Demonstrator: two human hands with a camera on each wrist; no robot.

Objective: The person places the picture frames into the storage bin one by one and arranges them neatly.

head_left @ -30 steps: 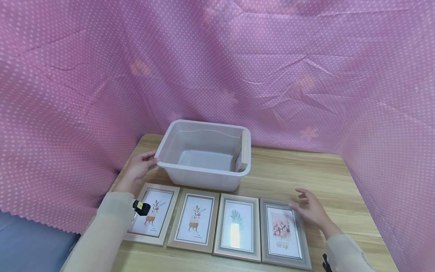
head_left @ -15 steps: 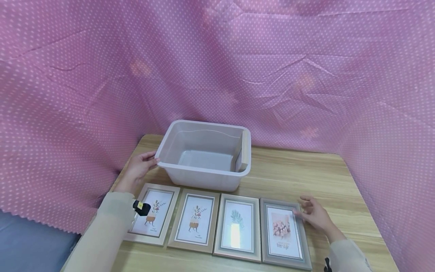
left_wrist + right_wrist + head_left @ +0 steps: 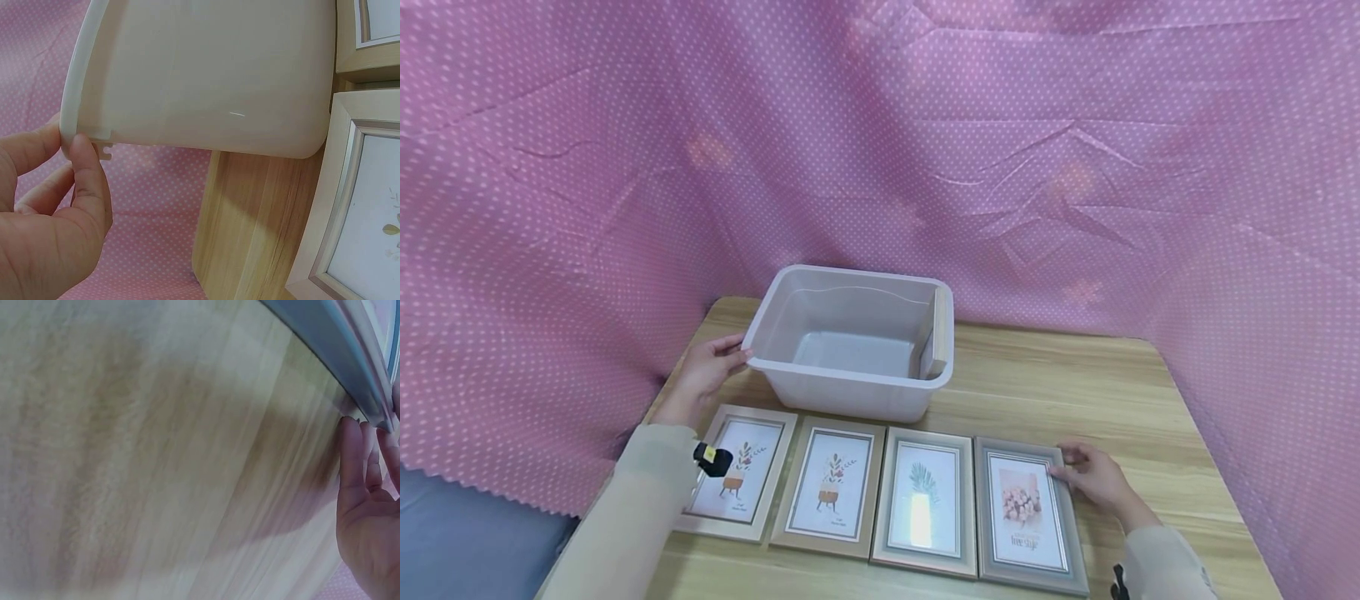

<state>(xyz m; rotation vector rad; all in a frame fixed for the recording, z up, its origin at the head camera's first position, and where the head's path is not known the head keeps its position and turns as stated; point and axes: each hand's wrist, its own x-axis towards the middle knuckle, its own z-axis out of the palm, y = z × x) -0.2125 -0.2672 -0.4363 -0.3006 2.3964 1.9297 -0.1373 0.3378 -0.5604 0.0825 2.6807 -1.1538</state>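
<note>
My left hand [image 3: 703,371] pinches the left rim of a pale plastic tub [image 3: 842,393], thumb and fingers on either side of the rim in the left wrist view. At the far right of a row, a grey picture frame [image 3: 1070,521] with a pink flower print lies flat. My right hand [image 3: 1101,482] grips this frame by its upper right corner, thumb on the front. In the right wrist view the fingertips [image 3: 351,428] meet the frame's edge. Inside the tub, another picture frame [image 3: 938,333] stands on edge against the right wall.
Left of the grey frame, several more lie flat: a palm-leaf frame [image 3: 889,500], a beige plant frame [image 3: 797,496] and a pale plant frame [image 3: 778,450]. All rest on a wooden table [image 3: 1037,375]. Pink dotted cloth [image 3: 1000,167] hangs behind and at both sides.
My right hand has moved down a little and closed from above the grey frame's right side onto its upper right corner. The left hand and the tub have stayed still.
</note>
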